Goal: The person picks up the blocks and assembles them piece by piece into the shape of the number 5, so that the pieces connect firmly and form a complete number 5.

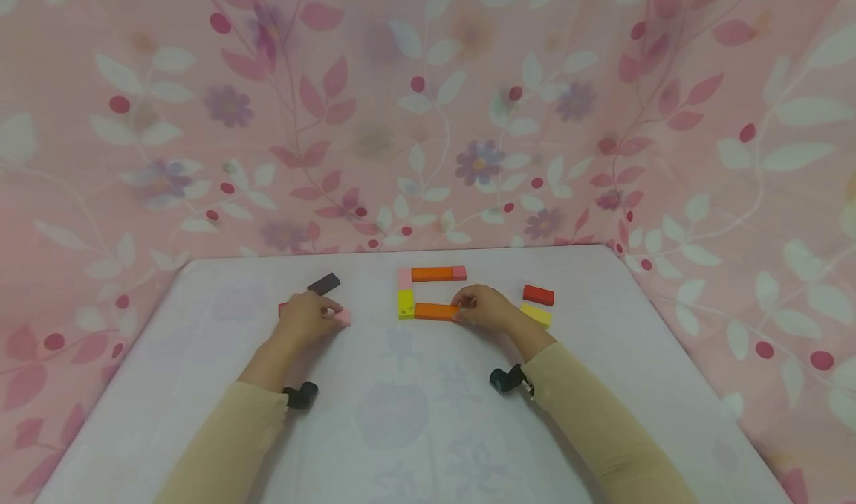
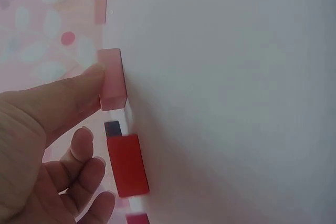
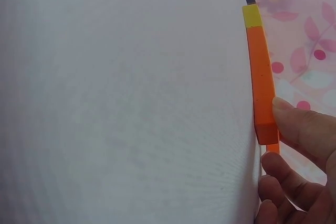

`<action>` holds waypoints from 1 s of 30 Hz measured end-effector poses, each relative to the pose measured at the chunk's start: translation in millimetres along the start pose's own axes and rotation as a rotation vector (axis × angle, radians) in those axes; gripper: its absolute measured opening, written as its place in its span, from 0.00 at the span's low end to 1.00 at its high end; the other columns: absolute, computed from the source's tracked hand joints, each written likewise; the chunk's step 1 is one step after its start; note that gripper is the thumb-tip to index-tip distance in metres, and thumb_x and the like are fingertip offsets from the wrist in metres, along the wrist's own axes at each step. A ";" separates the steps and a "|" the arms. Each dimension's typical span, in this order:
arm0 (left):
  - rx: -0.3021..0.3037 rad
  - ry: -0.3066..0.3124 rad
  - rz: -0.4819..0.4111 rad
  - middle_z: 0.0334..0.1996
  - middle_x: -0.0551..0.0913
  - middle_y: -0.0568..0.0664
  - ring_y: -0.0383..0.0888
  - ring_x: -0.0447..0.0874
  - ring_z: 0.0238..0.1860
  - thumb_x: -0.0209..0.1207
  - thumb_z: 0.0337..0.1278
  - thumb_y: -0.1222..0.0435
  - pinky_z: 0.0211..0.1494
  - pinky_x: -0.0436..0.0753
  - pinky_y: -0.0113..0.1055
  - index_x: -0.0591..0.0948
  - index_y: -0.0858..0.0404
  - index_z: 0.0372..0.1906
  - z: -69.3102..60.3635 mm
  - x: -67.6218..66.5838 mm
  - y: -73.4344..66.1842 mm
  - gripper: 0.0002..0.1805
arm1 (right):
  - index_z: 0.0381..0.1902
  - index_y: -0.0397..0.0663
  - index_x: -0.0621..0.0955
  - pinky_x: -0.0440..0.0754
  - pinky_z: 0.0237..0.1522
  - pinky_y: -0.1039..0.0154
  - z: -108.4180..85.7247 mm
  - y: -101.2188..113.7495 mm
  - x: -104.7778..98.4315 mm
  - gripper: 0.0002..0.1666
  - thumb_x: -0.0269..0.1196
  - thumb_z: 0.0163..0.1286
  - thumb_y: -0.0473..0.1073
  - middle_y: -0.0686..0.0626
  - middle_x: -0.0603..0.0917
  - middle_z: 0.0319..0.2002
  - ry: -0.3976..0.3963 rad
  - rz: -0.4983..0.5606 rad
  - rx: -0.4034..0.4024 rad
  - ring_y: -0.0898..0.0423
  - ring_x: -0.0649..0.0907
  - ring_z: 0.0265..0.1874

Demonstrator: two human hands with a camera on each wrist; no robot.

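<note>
Pink floral cloth point(image 1: 374, 117) is hanging behind a white surface point(image 1: 428, 467). One smooth pink block point(image 1: 344, 317) is sitting pinched in the left hand point(image 1: 304, 320), left of a long, glossy orange block point(image 1: 433, 311), whose right end the right hand point(image 1: 490, 308) is gripping. Its left end is lying just beside a yellow block point(image 1: 406, 305). Close up, the right wrist view is revealing dark specks along the orange side; the left is showing a red block point(image 2: 127, 165) that the head view is mostly hiding behind the hand.
</note>
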State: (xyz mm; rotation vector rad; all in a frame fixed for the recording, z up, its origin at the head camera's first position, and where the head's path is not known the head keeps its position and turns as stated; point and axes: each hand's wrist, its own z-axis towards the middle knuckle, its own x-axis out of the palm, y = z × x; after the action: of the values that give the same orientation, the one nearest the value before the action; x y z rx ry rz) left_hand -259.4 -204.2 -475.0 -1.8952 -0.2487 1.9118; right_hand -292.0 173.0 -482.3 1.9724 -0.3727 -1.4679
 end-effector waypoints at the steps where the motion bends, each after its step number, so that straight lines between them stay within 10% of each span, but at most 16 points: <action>1: 0.004 0.002 -0.001 0.31 0.81 0.53 0.57 0.75 0.39 0.70 0.54 0.50 0.40 0.73 0.49 0.90 0.55 0.47 0.2 1.0 -3.0 0.18 | 0.45 0.56 0.85 0.76 0.56 0.53 -0.2 0.4 -0.2 0.12 0.72 0.64 0.47 0.52 0.81 0.45 -0.001 0.000 0.000 0.50 0.77 0.47; 30: -0.053 0.222 -0.101 0.38 0.80 0.46 0.48 0.72 0.46 0.72 0.54 0.52 0.48 0.77 0.44 0.89 0.47 0.50 0.0 23.7 -64.6 0.17 | 0.45 0.56 0.86 0.75 0.58 0.53 0.6 2.1 -2.4 0.13 0.73 0.63 0.47 0.51 0.81 0.46 0.015 0.015 0.010 0.50 0.77 0.48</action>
State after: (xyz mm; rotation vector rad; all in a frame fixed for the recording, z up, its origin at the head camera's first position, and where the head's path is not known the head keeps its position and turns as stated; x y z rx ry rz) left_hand -247.1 -136.7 -469.3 -2.0683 -0.3221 1.6290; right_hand -293.1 172.6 -479.3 1.9827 -0.3886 -1.4437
